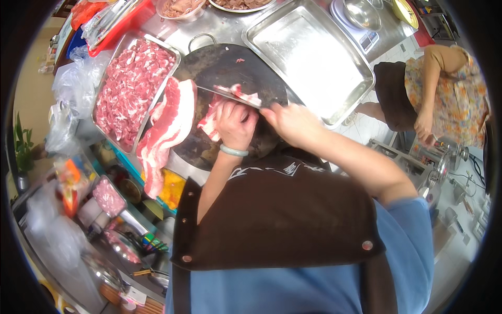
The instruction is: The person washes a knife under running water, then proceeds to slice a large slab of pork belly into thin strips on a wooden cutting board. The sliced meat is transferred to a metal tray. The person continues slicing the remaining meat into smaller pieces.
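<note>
My right hand grips a kitchen knife, its blade reaching left across a dark round chopping board. Just below the blade, the curled fingers of my left hand hold down a piece of raw meat. That hand covers part of the piece. Cut bits of pale and red meat lie along the far side of the blade. A long strip of pork belly rests over the board's left edge and hangs towards me.
Left of the board, a metal tray holds sliced raw meat. A wide metal tray overlaps the board's right side. Beyond it are a digital scale and a metal bowl. Another person stands at the right.
</note>
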A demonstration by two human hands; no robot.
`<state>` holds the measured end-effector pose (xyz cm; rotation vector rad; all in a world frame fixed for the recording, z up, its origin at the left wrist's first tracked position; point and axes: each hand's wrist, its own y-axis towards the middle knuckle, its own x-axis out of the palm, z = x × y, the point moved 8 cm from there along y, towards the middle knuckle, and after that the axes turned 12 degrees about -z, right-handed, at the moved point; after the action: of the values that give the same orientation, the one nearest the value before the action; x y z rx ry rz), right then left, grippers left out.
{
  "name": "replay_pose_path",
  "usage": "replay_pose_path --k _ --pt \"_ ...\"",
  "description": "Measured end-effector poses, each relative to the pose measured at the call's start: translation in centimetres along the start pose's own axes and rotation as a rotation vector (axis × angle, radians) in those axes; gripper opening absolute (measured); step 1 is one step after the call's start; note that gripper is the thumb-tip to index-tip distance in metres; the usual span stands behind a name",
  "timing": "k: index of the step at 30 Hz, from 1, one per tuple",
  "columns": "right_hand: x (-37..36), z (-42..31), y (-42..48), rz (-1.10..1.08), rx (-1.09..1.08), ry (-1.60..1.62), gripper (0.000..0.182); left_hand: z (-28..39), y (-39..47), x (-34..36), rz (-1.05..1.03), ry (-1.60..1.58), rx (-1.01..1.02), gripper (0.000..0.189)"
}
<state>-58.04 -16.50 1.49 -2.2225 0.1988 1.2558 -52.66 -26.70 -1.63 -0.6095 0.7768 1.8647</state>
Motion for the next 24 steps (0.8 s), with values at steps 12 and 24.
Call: replay_pose_path --k 12,24 --pt "1.7 3.5 -3.5 -0.235 0.298 0.327 0.047 1.7 0.3 -1.8 0.096 0.133 0.051 0.015" --pt "-0.3 0.5 -3.1 -0.046 0.163 0.213 0.032 -0.8 -0.6 -0.6 0.025 -0.072 -0.037 0.018"
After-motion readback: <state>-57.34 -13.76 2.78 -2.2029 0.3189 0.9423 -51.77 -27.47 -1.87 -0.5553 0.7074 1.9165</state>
